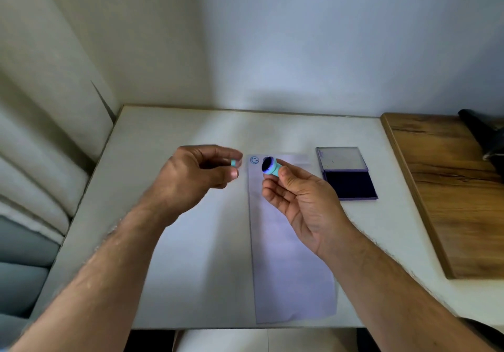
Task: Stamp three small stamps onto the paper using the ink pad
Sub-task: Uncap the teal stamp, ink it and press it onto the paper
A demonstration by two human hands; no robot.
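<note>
Ink pad [347, 173]: flat hinged case, lid up; dark blue pad in the lower half, pale lining in the lid. Lies on the desk [174, 130] just beyond and right of the right hand [298, 200].

Stamp [270, 166]: short teal cylinder with a round, dark inked face turned toward the camera. Pinched at the fingertips of the right hand, palm up, above the paper.

Cap [233, 163]: small teal piece, blurred, shape unclear. Pinched between thumb and fingers of the left hand [199, 169], held up left of the stamp.

Paper [289, 256]: long pale sheet, flat under the right hand; one blue smiley print [254, 160] at its far corner, between the hands.

Desk: smooth, white, matte. Wooden board [450, 188] at far right, cut off by the frame.
</note>
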